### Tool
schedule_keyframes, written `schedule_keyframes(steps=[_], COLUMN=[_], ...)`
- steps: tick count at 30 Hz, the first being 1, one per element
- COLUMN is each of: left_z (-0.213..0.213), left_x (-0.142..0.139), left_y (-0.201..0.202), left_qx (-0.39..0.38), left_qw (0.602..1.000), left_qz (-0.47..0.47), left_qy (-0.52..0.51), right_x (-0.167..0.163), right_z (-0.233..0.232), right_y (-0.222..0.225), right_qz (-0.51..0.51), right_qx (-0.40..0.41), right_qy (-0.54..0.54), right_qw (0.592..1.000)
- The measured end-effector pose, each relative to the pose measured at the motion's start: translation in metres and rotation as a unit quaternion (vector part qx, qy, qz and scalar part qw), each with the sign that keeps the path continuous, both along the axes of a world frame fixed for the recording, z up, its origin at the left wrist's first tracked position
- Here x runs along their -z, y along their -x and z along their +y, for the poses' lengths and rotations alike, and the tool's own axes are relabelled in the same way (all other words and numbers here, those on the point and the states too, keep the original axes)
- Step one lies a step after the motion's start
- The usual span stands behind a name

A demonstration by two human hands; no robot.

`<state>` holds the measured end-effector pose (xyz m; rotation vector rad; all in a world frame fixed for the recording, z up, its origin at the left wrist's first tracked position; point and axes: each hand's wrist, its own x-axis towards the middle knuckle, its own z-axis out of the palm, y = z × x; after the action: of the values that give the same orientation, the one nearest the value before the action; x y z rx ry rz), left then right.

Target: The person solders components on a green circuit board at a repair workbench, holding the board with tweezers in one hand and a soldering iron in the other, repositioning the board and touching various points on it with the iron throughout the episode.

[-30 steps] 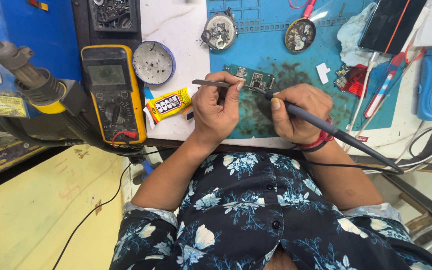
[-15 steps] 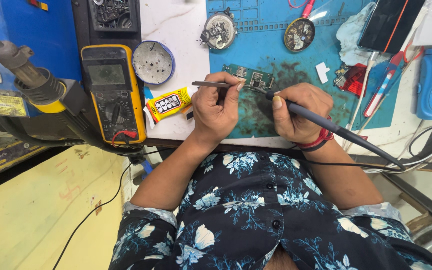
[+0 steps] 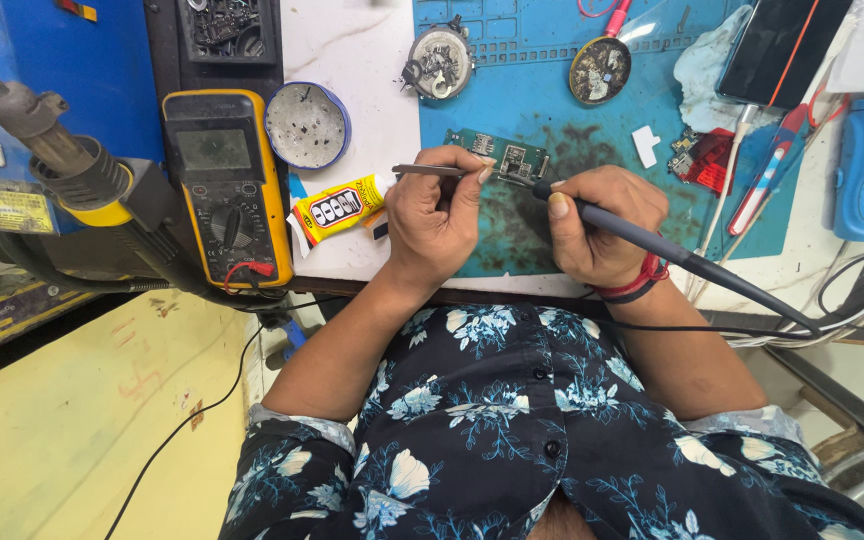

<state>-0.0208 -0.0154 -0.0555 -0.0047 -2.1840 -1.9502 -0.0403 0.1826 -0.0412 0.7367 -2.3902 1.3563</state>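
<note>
The small green board (image 3: 500, 160) lies on the blue mat (image 3: 542, 90), light, stiff and likely fragile; best held by its edges. Left hand (image 3: 437, 215) pinches tweezers (image 3: 430, 171); right hand (image 3: 597, 225) grips the iron (image 3: 652, 243) beside the board.

White bench (image 3: 352, 60) carries a blue mat (image 3: 552, 100), yellow multimeter (image 3: 227, 185), round tin (image 3: 307, 125) and glue tube (image 3: 337, 208). On the mat: green circuit board (image 3: 497, 157), two round parts, phone (image 3: 782, 50).
</note>
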Motion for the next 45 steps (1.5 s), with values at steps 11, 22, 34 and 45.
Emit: schedule_keyframes(steps=[11, 22, 34, 45], left_z=[0.0008, 0.0010, 0.0011, 0.0013], left_x=[0.0007, 0.0028, 0.0035, 0.0031], left_y=[-0.0005, -0.0010, -0.0002, -0.0005], left_qx=[-0.005, -0.008, -0.007, -0.007], left_qw=[1.000, 1.000, 1.000, 1.000], left_qz=[-0.003, -0.003, 0.001, -0.002], left_qy=[-0.007, 0.004, 0.005, 0.006], right_x=[-0.0011, 0.0010, 0.0001, -0.0022], right_z=[0.0007, 0.0006, -0.0005, -0.0003], right_y=[-0.0005, -0.0004, 0.0008, -0.0005], right_qz=[0.002, 0.001, 0.006, 0.028], right_qx=[0.006, 0.002, 0.000, -0.001], right_qy=[-0.012, -0.014, -0.010, -0.042], right_qw=[1.000, 1.000, 1.000, 0.999])
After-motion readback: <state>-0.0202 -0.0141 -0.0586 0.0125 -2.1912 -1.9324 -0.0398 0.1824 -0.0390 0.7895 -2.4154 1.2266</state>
